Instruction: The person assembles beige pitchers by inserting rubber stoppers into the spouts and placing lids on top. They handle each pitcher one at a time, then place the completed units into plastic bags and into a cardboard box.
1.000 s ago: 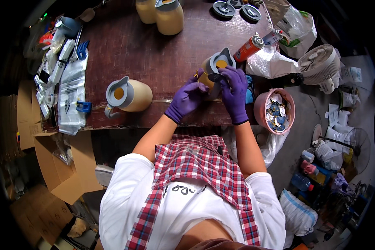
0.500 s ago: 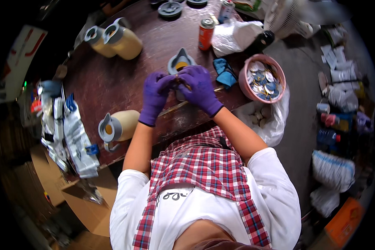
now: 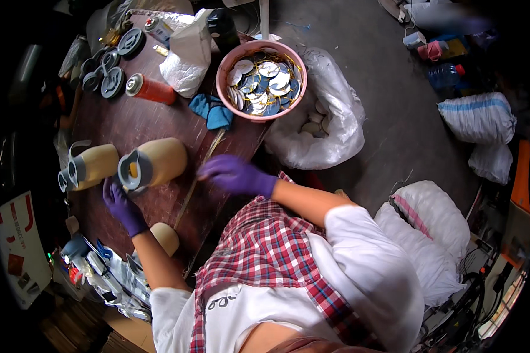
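My left hand (image 3: 122, 206), in a purple glove, is low beside a beige jug (image 3: 166, 160) with a grey collar and spout. Its fingers are stretched out and apart, close to the jug's grey handle; whether they touch it I cannot tell. Something yellow-orange shows in the jug's mouth. My right hand (image 3: 235, 175), also gloved in purple, hovers over the table's near edge to the right of that jug. Its fingers point left, slightly blurred, and nothing shows in them. Behind my left forearm, another beige jug (image 3: 164, 238) is partly hidden.
More beige jugs (image 3: 98, 165) lie at the left. A pink bucket (image 3: 222, 88) holds many white and dark discs with golden strands. Beside it are a plastic bag (image 3: 335, 141), a blue cloth (image 3: 212, 112) and a red can (image 3: 153, 91). White sacks (image 3: 418, 247) sit on the floor.
My view has swung to the right, bringing the bucket to the middle. The hands, together at the jug's mouth before, have parted: left beside the jug, right drawn away from it.
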Available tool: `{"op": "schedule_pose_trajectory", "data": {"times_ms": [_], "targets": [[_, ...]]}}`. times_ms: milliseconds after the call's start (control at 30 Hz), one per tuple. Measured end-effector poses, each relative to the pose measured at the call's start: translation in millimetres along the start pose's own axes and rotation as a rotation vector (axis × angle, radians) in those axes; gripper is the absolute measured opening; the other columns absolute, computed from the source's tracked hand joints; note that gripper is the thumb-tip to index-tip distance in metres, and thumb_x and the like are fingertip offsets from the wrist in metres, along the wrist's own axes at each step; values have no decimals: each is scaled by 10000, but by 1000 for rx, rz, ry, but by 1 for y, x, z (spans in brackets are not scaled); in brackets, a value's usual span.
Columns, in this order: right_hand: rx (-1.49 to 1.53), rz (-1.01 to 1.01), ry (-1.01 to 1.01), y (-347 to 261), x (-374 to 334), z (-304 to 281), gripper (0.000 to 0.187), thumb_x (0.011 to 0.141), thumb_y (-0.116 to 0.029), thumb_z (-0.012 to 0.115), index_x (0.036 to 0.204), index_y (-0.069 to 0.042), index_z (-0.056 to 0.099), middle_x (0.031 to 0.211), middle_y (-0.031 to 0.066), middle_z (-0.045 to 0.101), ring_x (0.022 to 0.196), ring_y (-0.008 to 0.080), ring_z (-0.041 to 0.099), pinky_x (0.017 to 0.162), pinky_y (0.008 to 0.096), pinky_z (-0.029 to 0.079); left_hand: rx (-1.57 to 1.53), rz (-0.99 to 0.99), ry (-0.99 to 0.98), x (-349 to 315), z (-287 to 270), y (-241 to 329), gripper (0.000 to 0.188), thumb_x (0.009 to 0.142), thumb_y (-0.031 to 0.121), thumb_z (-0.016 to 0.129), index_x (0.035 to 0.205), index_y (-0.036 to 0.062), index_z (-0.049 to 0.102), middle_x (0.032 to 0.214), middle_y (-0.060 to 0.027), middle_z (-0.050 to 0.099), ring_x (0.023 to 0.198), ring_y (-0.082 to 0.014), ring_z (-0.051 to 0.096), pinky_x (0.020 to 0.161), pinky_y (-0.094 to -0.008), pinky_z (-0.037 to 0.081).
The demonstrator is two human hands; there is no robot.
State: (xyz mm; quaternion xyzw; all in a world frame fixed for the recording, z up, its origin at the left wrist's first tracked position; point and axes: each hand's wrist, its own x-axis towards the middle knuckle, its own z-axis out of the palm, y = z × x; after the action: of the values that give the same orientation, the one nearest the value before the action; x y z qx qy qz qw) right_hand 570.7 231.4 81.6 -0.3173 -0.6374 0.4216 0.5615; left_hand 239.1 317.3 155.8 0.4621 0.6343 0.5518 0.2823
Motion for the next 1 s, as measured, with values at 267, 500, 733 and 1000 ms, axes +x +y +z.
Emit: {"op": "schedule_pose_trajectory", "data": {"times_ms": [267, 500, 733, 1000], "targets": [[-1014, 895, 504, 179, -225, -272, 270, 901, -108, 510, 1130, -7, 611, 969, 267, 660, 939, 453, 634, 878, 525, 500, -373, -262, -94, -58, -81, -54, 648, 977, 202, 527, 1553, 82, 254, 1571, -183, 337, 1439, -326, 366, 1174, -482, 320], [-1498, 948, -252, 119, -277, -437, 353, 935, -279, 571, 1154, -25, 677, 1018, 228, 711, 920, 368, 696, 833, 453, 556, 149, -302, -257, -127, -55, -9, 723, 936, -15, 436, 1588, 46, 129, 1599, -206, 278, 1465, -359, 334, 1176, -465, 303], [-1235, 1062, 302, 163, -240, -345, 523, 851, -284, 607, 1356, -153, 568, 1341, 179, 589, 1223, 358, 565, 1035, 458, 466, 507, -81, -289, -99, -34, -34, 524, 977, 37, 567, 1452, -34, 356, 1435, -188, 466, 1297, -292, 511, 1082, -384, 416], [-1242, 1537, -73, 134, -195, -310, 726, 872, -469, 641, 1506, -243, 369, 1390, 131, 531, 1238, 344, 550, 1007, 502, 476, 268, -177, -204, -76, -80, -97, 384, 994, 92, 611, 1350, -30, 536, 1269, -154, 607, 1148, -247, 586, 979, -366, 491]]}}
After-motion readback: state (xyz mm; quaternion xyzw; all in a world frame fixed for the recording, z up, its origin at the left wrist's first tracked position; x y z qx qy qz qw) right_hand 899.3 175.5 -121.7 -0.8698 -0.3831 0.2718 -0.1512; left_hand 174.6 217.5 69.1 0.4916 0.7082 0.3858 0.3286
